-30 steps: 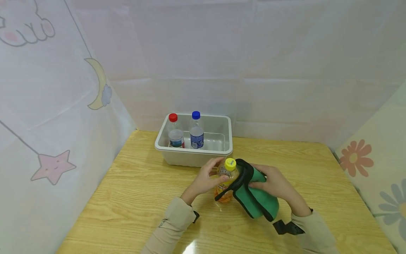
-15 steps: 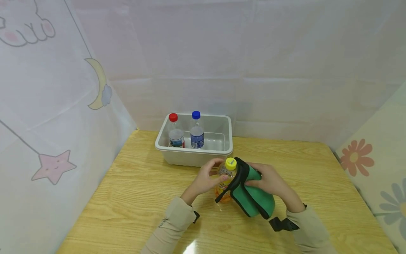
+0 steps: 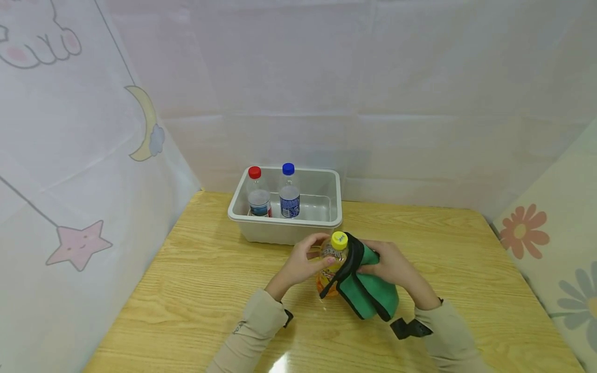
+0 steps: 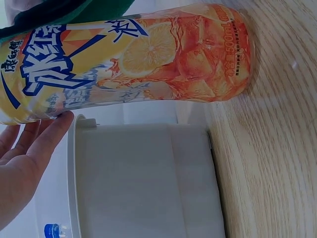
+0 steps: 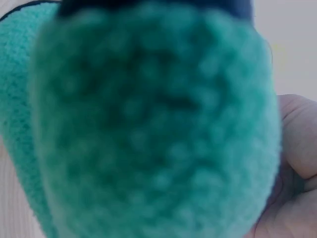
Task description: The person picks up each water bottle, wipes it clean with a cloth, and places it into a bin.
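A plastic bottle of iced tea [image 3: 335, 250] with a yellow cap stands upright on the table; orange and lemon pictures on its label [image 4: 148, 54] fill the left wrist view. My left hand [image 3: 303, 261] grips it from the left around its upper part, thumb in front. My right hand [image 3: 391, 265] holds a folded green cloth [image 3: 381, 290] with black edging against the bottle's right side. Close up in the right wrist view, the fuzzy green pile [image 5: 153, 129] hides most of the right hand. Part of the cloth's black band overlaps the bottle's front in the head view.
Behind the bottle stands a light grey plastic bin [image 3: 280, 234]. Inside it are a red-capped bottle [image 3: 258, 197] and a blue-capped bottle [image 3: 289, 199], both upright. The wooden table [image 3: 186, 290] meets printed fabric walls [image 3: 410, 129] at the back and sides.
My right hand and the green cloth have shifted a little to the left, closer against the bottle. My left hand and the bottle stay almost in place.
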The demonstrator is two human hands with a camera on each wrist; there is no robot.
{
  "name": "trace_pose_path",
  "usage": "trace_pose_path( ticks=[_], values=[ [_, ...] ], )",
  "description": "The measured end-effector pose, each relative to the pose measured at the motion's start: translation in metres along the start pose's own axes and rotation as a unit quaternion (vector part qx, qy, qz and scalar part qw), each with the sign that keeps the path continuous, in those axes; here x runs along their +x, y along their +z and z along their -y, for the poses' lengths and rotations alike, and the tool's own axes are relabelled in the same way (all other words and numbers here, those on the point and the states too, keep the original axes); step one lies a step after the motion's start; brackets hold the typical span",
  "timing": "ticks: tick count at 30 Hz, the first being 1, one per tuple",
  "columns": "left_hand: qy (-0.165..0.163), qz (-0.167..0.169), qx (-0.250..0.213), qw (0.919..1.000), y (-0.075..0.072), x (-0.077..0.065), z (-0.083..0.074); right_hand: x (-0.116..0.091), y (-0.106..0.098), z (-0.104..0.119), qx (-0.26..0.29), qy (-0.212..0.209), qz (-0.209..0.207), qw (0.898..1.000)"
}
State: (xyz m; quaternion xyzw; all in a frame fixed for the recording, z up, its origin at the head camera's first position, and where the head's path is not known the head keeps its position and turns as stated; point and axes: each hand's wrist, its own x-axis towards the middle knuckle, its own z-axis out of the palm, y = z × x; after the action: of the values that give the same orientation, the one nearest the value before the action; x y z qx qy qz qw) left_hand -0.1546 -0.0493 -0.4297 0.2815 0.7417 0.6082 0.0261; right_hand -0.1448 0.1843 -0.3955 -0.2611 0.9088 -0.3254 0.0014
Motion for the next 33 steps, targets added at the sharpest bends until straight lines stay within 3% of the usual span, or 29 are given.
trace_pose_path(
  ticks=[8,18,26,33],
  values=[
    [-0.003,-0.002,0.003,1.0,0.0,-0.001,0.001,0.0,0.006,-0.003,0.024,0.007,-0.006,1.0],
    [-0.018,0.002,-0.011,0.9998,0.001,0.0,0.001,-0.001,0.009,-0.008,0.058,0.019,0.015,0.998],
    [-0.017,0.016,-0.017,0.9996,-0.003,-0.004,-0.03,-0.001,0.021,-0.02,0.065,0.024,0.02,0.997],
    [-0.022,0.015,-0.014,0.9995,-0.003,-0.004,-0.035,0.001,0.029,-0.028,0.066,0.013,0.025,0.997]
  ],
)
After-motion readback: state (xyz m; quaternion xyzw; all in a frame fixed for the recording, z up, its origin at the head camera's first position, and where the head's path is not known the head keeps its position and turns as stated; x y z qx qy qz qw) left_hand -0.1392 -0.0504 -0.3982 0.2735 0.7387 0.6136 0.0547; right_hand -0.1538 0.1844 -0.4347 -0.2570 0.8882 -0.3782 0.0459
